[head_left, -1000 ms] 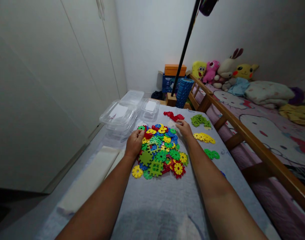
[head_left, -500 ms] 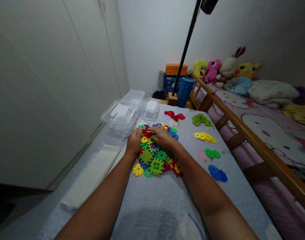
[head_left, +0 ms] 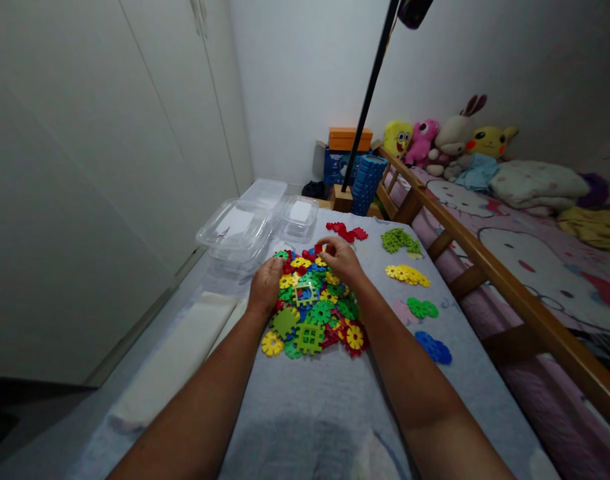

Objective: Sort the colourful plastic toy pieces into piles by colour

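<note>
Two-handed: pinching a red piece with the right hand, touching the pile between with the left hand, with a red cluster just beyond the right. Cannot tell the left's grip.

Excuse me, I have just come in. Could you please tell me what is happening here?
A person is handling a mixed pile of colourful plastic pieces on a cloth. The right hand appears to pinch a small red piece at the pile's far side; the left hand is at its left edge. Beyond and to the right lie separate red, light green, yellow, green and blue groups. Clear containers stand beyond the left hand.
</note>
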`<state>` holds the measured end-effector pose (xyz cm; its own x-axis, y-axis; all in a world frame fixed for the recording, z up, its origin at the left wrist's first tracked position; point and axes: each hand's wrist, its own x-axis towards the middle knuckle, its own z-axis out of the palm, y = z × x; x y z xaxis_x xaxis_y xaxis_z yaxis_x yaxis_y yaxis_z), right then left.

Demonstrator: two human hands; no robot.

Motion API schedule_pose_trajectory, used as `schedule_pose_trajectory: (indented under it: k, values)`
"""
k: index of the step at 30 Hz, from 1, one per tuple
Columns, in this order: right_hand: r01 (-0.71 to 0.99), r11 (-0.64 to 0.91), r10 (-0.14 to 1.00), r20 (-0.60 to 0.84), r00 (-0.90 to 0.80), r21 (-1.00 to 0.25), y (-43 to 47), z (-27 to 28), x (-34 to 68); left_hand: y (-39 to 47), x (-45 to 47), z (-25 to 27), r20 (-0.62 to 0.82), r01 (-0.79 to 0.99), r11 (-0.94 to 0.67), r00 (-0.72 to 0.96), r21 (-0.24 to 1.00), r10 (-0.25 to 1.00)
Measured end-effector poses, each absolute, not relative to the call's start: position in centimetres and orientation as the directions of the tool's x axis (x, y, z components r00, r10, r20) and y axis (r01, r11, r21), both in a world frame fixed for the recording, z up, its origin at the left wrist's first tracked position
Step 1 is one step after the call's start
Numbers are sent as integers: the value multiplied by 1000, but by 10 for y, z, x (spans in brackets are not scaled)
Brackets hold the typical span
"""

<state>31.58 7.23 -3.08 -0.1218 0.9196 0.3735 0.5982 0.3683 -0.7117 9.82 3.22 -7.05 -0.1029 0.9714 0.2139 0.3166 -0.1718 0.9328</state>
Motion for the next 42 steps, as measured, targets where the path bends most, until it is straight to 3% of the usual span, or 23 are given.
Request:
schedule_pose_trajectory:
  k: [6, 11, 21, 28, 38, 42]
  values:
    - [584, 56, 860, 337, 384, -810, 91, -44, 379, 31, 99, -67, 225, 366, -174, -100, 914, 969]
    - [568, -127, 806, 249, 537, -813, 99, -65, 403, 32, 99, -67, 213, 373, -166, -88, 913, 973]
    - [574, -139, 778, 270, 567, -807, 109, -81, 401, 32, 100, -64, 212, 398, -158, -97, 904, 972]
    - [614, -66, 846, 282, 452, -787, 109, -82, 399, 32, 100, -64, 206, 396, -153, -94, 905, 974]
    - [777, -114, 910, 248, 331, -620, 106, -83, 399, 32, 100, -65, 198, 397, -149, -85, 906, 977]
    - [774, -115, 913, 241, 330, -623, 103, -81, 399, 32, 99, -63, 197, 400, -151, -75, 904, 978]
